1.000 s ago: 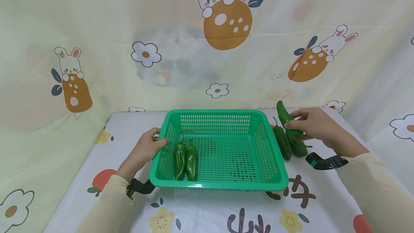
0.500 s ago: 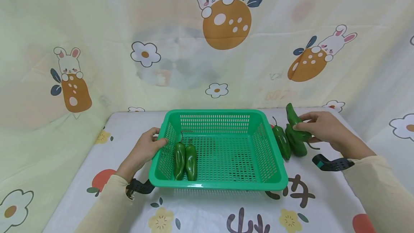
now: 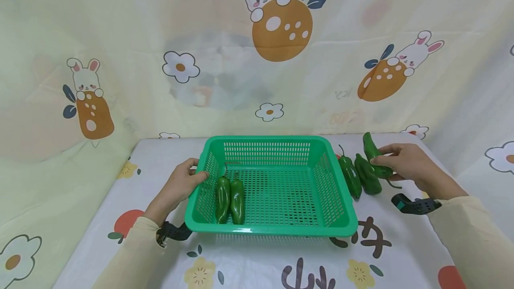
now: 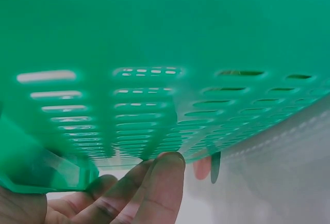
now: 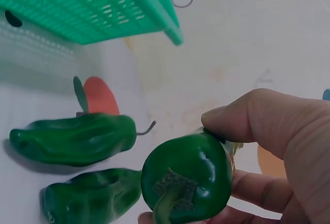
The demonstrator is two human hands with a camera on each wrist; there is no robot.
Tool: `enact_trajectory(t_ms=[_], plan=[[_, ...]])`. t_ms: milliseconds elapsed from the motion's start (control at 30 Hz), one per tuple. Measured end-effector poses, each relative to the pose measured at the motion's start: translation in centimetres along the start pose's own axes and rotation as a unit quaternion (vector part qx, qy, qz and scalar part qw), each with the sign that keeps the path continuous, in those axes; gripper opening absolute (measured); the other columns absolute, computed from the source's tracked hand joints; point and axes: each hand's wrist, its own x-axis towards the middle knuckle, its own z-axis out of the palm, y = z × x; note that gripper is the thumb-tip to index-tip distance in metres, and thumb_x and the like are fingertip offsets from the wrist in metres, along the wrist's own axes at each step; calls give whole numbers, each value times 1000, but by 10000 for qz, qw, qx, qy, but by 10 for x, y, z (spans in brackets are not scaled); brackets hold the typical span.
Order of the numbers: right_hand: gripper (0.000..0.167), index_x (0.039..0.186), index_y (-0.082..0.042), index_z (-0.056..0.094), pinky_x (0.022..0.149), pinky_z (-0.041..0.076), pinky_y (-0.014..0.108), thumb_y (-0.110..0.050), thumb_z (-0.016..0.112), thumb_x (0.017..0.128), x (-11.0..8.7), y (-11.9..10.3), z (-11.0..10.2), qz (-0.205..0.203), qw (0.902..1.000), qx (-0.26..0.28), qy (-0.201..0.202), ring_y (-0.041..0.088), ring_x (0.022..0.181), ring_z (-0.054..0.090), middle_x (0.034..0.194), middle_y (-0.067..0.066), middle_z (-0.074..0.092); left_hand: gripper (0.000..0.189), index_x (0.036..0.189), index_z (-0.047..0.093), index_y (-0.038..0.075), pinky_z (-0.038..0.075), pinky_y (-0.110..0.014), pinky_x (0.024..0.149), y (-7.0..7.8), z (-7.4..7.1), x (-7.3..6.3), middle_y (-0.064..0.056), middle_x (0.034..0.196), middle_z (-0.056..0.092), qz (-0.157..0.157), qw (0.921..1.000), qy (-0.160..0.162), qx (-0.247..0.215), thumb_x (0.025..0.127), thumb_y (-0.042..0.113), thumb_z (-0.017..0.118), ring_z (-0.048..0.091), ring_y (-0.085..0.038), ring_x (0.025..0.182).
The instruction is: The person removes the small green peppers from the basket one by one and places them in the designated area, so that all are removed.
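My left hand (image 3: 181, 186) grips the left rim of a green plastic basket (image 3: 273, 230), thumb over the edge; in the left wrist view its fingers (image 4: 162, 188) lie against the slotted outer wall. Inside the basket, two green peppers (image 3: 238, 202) lie side by side at the left. My right hand (image 3: 407, 164) pinches another green pepper (image 3: 374, 153), tip pointing up and away, stem towards me. Seen from the right wrist, that pepper (image 5: 185, 177) shows its stem end between thumb and fingers. Two more peppers (image 3: 350, 177) lie on the table between it and the basket.
A white patterned cloth (image 3: 241, 266) covers the table. Behind it hangs a pale curtain (image 3: 225, 97) printed with rabbits and flowers, which also runs along both sides.
My right hand has moved right and slightly towards me with its pepper, away from the two peppers beside the basket. My left hand and the basket have stayed put.
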Motion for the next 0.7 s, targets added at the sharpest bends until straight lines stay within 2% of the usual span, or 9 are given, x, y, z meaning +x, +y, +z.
enact_trajectory(t_ms=[267, 467, 700], plan=[[64, 142, 17, 45, 83, 65, 46, -31, 63, 103, 8, 18, 1, 125, 9999, -18, 55, 20, 88, 72, 113, 24, 68, 41, 135, 51, -4, 66, -41, 69, -2, 0, 2, -27, 112, 70, -24, 10000, 36, 29, 101, 17, 59, 77, -26, 83], [66, 142, 18, 44, 85, 65, 47, -31, 64, 102, 13, 29, 1, 346, 9994, -29, -55, 20, 87, 70, 115, 27, 65, 43, 137, 50, -5, 66, -42, 69, -2, 0, 2, -28, 113, 69, -17, 10000, 28, -9, 101, 16, 58, 77, -27, 83], [65, 140, 18, 46, 85, 65, 47, -32, 64, 102, 17, 45, 1, 386, 9992, -60, -50, 21, 87, 69, 113, 26, 65, 42, 136, 50, -5, 66, -42, 68, -2, 0, 2, -29, 114, 69, -49, 10000, 46, 18, 101, 16, 58, 77, -28, 83]])
